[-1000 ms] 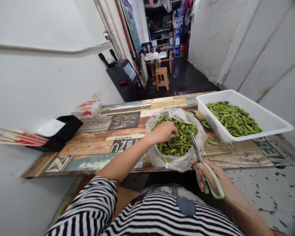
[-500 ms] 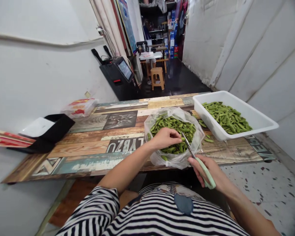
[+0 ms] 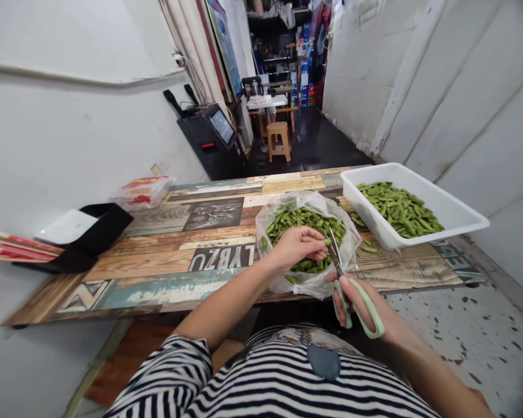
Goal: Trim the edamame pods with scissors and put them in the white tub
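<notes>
My left hand [image 3: 303, 247] is closed in a pinch on a green edamame pod [image 3: 328, 242], over a clear plastic bag [image 3: 268, 215] full of pods. Scissors [image 3: 372, 316] with pale green handles are in my right hand [image 3: 366, 302], fingers through the loops. Their blades are spread, with the pod's tip at or between them. More pods [image 3: 307, 219] fill the bag under both hands. To the right, a white plastic tub [image 3: 457, 217] holds a heap of pods [image 3: 401, 209].
A few loose pods [image 3: 368, 246] lie between bag and tub on the wood-patterned table [image 3: 148, 261]. At the left are a black holder [image 3: 107, 226] with chopstick packets [image 3: 17, 247] and a red-and-white plastic packet [image 3: 142, 193]. Beyond the table stand a black touchscreen device [image 3: 213, 136] and a stool [image 3: 279, 141].
The scissors have gone from closed to spread, their handles parting in my right hand. My left hand has shifted slightly right, bringing the pod up to the blades.
</notes>
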The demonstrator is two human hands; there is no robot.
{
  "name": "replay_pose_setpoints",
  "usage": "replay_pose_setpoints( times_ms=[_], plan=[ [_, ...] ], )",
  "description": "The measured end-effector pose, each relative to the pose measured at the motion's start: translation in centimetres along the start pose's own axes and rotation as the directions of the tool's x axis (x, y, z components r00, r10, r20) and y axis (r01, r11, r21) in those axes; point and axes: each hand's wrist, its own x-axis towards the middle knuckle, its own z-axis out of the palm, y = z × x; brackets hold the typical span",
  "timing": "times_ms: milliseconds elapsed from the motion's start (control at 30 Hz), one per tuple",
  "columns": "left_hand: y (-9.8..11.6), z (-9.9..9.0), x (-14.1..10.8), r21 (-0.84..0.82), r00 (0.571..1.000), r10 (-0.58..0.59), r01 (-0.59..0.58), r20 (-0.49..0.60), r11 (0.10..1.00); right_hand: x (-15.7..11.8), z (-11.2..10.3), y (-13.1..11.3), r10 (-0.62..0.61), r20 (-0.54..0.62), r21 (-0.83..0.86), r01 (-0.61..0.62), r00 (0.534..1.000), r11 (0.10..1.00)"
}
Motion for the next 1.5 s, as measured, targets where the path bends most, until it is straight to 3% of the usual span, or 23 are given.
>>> replay_pose_setpoints(
  times_ms=[200, 267, 433, 500, 533, 567, 633, 700, 733, 800, 967, 1067, 1200, 1300, 1367, 1500],
  plan=[
    [-0.6, 0.8, -0.8, -0.029, 0.995, -0.079, 0.078, -0.053, 0.997, 0.8, 1.0, 1.2, 0.158, -0.071, 0.091, -0.151, 0.985, 0.984],
    [-0.7, 0.8, -0.9, -0.038, 0.994, -0.094, 0.093, -0.054, 0.995, 0.8, 1.0, 1.1, 0.163, -0.058, 0.155, -0.153, 0.985, 0.976],
    [0.9, -0.2, 1.0, -0.037, 0.985, 0.028, -0.035, -0.169, 0.999, 0.2, 0.1, 0.1, 0.117, -0.139, 0.281, -0.075, 0.983, 0.957],
    [1.8, -0.5, 2.7, 0.111, 0.991, 0.037, -0.022, -0.129, 0.994, -0.2, -0.3, -0.1, 0.087, -0.149, 0.273, -0.044, 0.985, 0.961],
    [2.0, -0.5, 3.7, 0.266, 0.994, 0.063, -0.037, -0.091, 0.963, -0.3, -0.5, -0.1, 0.078, -0.145, 0.266, -0.037, 0.986, 0.963],
    [2.1, -0.4, 4.7, 0.456, 0.993, 0.106, -0.074, -0.046, 0.887, -0.4, -0.6, 0.1, 0.076, -0.138, 0.258, -0.038, 0.987, 0.965],
    [2.0, -0.1, 6.8, 0.792, 0.979, 0.195, -0.165, 0.059, 0.588, -0.5, -0.7, 0.5, 0.083, -0.133, 0.243, -0.049, 0.988, 0.969],
    [1.8, 0.4, 8.4, 0.940, 0.966, 0.222, -0.195, 0.134, 0.282, -0.5, -0.8, 1.0, 0.093, -0.134, 0.223, -0.062, 0.987, 0.973],
    [1.7, 0.5, 8.8, 0.962, 0.964, 0.220, -0.195, 0.152, 0.190, -0.5, -0.8, 1.3, 0.090, -0.131, 0.204, -0.063, 0.987, 0.977],
    [1.9, 0.6, 8.9, 0.964, 0.957, 0.214, -0.227, 0.195, 0.141, -0.5, -1.1, 1.6, 0.066, -0.121, 0.152, -0.048, 0.990, 0.987],
    [3.4, -0.7, 5.6, 0.872, 0.938, 0.150, -0.346, 0.312, 0.347, -0.2, -1.8, 1.6, 0.019, -0.076, -0.033, -0.022, 0.997, 0.999],
    [3.7, -1.4, 3.4, 0.842, 0.923, 0.080, -0.377, 0.376, 0.386, 0.1, -1.9, 1.4, -0.017, -0.043, -0.118, 0.012, 0.999, 0.993],
    [3.3, -1.3, 2.0, 0.795, 0.914, 0.090, -0.389, 0.395, 0.465, 0.5, -1.4, 1.4, -0.050, -0.021, -0.134, 0.046, 0.999, 0.990],
    [3.0, -0.9, 1.5, 0.739, 0.936, 0.056, -0.309, 0.347, 0.599, 0.7, -0.9, 1.7, -0.026, -0.058, -0.089, 0.021, 0.998, 0.996],
    [2.8, -0.8, 1.2, 0.667, 0.954, -0.027, -0.189, 0.300, 0.721, 0.8, -0.6, 1.8, -0.009, -0.070, -0.082, 0.003, 0.998, 0.997],
    [2.5, -1.1, 1.0, 0.493, 0.947, -0.174, 0.021, 0.269, 0.870, 0.8, -0.2, 1.7, 0.064, -0.104, -0.074, -0.072, 0.993, 0.995]
  ],
)
